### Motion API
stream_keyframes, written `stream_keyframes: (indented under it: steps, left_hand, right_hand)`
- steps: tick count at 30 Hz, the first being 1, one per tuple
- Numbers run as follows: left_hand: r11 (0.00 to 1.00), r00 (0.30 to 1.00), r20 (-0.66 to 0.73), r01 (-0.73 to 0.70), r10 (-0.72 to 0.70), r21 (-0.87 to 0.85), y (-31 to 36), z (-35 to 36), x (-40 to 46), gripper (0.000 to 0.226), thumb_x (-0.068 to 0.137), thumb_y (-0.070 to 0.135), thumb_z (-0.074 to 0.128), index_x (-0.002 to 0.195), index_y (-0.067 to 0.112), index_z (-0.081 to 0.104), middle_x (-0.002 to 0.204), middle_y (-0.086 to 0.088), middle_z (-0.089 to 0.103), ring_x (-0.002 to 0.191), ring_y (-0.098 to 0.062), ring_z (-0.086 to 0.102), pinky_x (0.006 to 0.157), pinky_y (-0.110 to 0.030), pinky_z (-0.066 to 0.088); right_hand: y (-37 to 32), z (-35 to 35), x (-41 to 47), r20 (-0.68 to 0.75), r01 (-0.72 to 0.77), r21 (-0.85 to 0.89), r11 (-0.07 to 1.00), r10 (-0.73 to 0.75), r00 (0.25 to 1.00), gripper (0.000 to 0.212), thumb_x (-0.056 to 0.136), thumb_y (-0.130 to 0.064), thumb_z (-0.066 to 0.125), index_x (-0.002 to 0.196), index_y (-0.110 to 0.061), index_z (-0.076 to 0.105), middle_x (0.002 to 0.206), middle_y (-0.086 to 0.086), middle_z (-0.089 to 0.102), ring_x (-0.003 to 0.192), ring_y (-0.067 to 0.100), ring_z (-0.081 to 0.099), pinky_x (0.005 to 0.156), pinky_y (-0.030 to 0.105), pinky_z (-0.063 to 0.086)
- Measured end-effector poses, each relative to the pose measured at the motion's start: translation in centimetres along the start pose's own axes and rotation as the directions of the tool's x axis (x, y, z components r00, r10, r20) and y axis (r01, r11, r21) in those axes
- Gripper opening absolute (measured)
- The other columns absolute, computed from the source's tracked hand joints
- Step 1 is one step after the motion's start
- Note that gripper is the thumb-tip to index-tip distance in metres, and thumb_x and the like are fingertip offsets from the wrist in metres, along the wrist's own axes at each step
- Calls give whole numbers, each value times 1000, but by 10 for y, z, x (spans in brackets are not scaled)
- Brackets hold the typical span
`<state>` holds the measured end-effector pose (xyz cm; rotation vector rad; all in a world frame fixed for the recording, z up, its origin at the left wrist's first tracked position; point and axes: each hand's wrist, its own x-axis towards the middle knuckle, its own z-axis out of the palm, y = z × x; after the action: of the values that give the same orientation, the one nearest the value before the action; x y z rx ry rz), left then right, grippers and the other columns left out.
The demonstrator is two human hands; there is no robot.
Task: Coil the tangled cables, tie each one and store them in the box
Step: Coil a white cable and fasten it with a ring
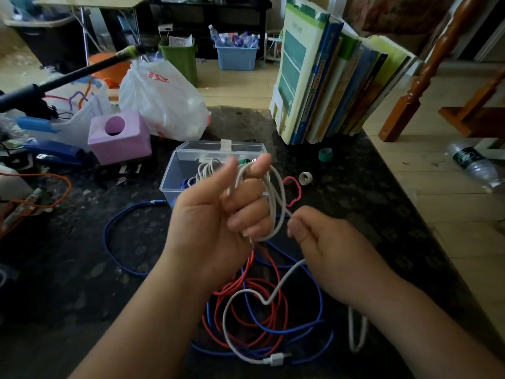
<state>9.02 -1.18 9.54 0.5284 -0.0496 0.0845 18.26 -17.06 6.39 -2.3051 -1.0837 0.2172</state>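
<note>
Left hand (218, 214) has its grip curled round the white cable (276, 198) loops, just in front of the clear box (175, 170). Right hand (328, 242) pinches the loose run. I'd feed slack slowly, keeping loops even so the red cable (273, 272) doesn't get dragged along.

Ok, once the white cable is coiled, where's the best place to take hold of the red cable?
Probably the red cable is best pinched from above at its bare left-hand loops, beside the left forearm. There its strands show clear on the dark table; further right the blue cable and the white cable cross it, so a grip there would drag the tangle. Its ends are not visible.
</note>
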Motion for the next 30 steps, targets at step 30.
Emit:
stream_keyframes:
  steps: [30]
  left_hand:
    - [229, 919, -171, 91, 357, 969, 1, -27, 6, 27, 98, -1, 46, 121, 14, 50, 70, 12, 67, 53, -3, 56, 55, -16, 49]
  right_hand:
    - [-63, -25, -29, 543, -195, 511, 837, -139, 828, 10, 96, -36, 53, 102, -34, 61, 63, -16, 56, 56, -3, 47, 60, 17, 42]
